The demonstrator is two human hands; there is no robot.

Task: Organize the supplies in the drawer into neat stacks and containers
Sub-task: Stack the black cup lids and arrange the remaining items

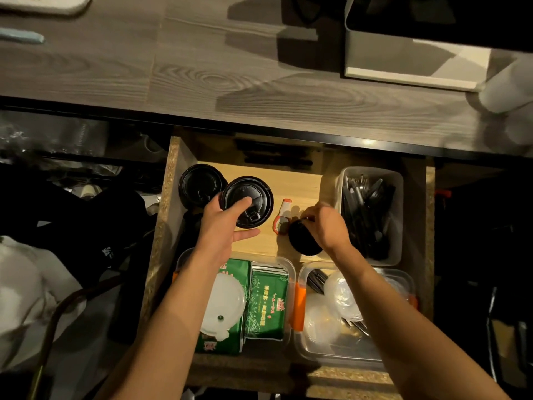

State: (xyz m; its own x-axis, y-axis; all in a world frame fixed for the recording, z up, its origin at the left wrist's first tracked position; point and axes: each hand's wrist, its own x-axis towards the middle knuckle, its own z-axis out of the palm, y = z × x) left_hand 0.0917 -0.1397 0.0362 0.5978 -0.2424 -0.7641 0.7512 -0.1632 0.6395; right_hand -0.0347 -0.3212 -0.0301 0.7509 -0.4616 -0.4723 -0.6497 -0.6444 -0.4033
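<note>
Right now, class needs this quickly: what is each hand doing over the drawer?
Left hand: holds a black cup lid, fingers on top, thumb below.
Right hand: curled around another black lid, lifting its edge.

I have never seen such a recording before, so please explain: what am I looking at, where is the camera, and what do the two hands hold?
No machine here: a person wears one camera on the head, looking down into an open wooden drawer. The left hand holds a round black plastic cup lid; a stack of similar black lids stands behind it. The right hand grips another black lid. Clear plastic containers hold green packets, clear lids and black cutlery.
</note>
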